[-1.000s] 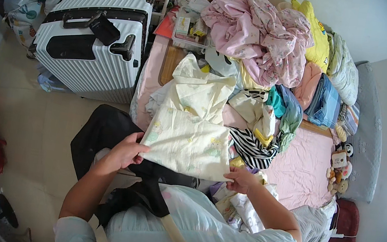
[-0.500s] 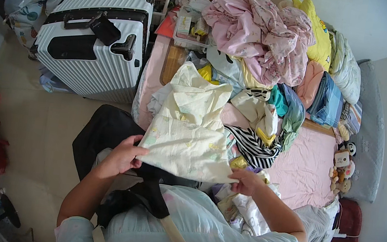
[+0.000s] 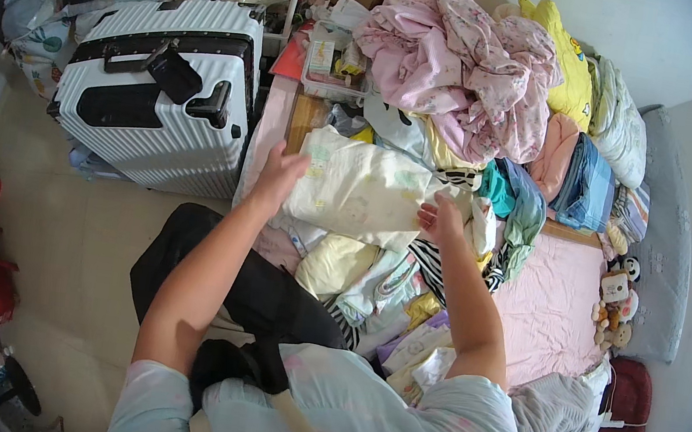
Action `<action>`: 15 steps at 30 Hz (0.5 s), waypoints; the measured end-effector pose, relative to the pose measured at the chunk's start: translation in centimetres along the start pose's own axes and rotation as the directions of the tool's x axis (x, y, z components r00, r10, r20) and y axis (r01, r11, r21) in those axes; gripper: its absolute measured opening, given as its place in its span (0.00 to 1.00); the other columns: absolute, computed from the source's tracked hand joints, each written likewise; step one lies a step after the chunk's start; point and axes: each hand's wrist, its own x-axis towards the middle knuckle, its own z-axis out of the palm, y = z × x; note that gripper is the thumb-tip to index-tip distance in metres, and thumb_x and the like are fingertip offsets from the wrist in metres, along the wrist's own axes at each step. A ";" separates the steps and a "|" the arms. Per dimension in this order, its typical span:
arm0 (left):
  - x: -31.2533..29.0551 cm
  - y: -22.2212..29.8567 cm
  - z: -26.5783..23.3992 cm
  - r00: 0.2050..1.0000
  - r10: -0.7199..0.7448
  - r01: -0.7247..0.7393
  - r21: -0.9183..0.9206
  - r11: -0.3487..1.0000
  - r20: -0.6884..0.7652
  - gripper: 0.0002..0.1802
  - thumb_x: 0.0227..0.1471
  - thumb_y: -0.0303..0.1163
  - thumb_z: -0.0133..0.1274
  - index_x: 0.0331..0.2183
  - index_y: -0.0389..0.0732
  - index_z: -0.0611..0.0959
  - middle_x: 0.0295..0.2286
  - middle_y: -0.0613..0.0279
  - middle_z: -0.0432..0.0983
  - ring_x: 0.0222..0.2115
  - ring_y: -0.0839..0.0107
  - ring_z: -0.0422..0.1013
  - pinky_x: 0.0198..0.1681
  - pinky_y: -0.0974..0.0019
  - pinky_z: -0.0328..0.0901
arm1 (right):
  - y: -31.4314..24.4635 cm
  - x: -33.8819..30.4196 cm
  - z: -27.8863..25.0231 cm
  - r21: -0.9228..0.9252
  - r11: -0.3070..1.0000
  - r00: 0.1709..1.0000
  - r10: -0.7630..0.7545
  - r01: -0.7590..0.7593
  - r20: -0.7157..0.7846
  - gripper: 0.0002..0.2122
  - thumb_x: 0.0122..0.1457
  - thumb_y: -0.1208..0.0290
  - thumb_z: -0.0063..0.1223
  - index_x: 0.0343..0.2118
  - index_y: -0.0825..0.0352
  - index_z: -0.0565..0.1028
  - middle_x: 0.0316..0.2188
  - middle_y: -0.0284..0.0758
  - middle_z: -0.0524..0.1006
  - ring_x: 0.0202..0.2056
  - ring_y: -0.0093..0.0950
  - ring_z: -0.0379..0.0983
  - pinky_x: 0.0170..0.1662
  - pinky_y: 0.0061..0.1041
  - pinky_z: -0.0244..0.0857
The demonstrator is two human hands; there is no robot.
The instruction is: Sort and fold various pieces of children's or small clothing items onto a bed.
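Observation:
A pale yellow printed garment [image 3: 359, 187] lies folded over on the heap of clothes in front of me. At its left edge is my left hand [image 3: 283, 174], thumb and fingers apart. My right hand [image 3: 445, 217] is by the right edge, its fingers spread and slightly bent; neither hand grips the cloth. Below the garment lie a cream cloth [image 3: 337, 266] and several rumpled light-coloured clothes [image 3: 393, 286]. A black-and-white striped cloth [image 3: 429, 266] shows partly beneath my right hand.
A white ribbed suitcase [image 3: 159, 101] stands on the floor at left. Behind the clothes is a pink floral bedding pile [image 3: 464, 65], with a yellow pillow [image 3: 562, 65] and folded blue cloth [image 3: 585, 183] to its right. Small plush toys [image 3: 616, 298] sit at the bed's right side.
The garment has been folded over, its near edge carried away from me onto the upper part. Both hands have moved forward and let go of it, uncovering the clothes nearer me.

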 end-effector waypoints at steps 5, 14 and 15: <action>-2.7 -7.2 -4.2 0.959 0.261 -0.182 0.459 0.870 -0.114 0.35 0.43 0.41 0.60 0.48 0.34 0.65 0.40 0.50 0.68 0.35 0.64 0.70 0.42 0.65 0.64 | 4.2 -1.0 -0.4 -0.699 0.474 0.791 -0.573 0.535 0.217 0.23 0.51 0.68 0.55 0.50 0.68 0.64 0.39 0.45 0.71 0.36 0.34 0.71 0.39 0.32 0.64; -3.0 -6.7 -2.5 0.944 0.290 -0.097 0.705 0.703 -0.159 0.30 0.39 0.43 0.61 0.37 0.29 0.73 0.30 0.49 0.74 0.30 0.63 0.71 0.36 0.65 0.65 | 9.3 -6.6 7.5 -0.751 -0.275 0.563 -0.523 0.600 0.640 0.45 0.35 0.62 0.65 0.59 0.59 0.52 0.58 0.49 0.52 0.57 0.50 0.48 0.57 0.49 0.44; -3.2 -6.8 -2.7 0.957 0.267 -0.099 0.730 0.677 -0.117 0.25 0.39 0.41 0.61 0.35 0.31 0.75 0.29 0.52 0.74 0.30 0.64 0.71 0.35 0.65 0.65 | 9.7 -6.2 7.4 -0.751 -0.275 0.560 -0.525 0.601 0.641 0.45 0.35 0.62 0.65 0.59 0.59 0.52 0.58 0.49 0.52 0.57 0.50 0.48 0.57 0.49 0.44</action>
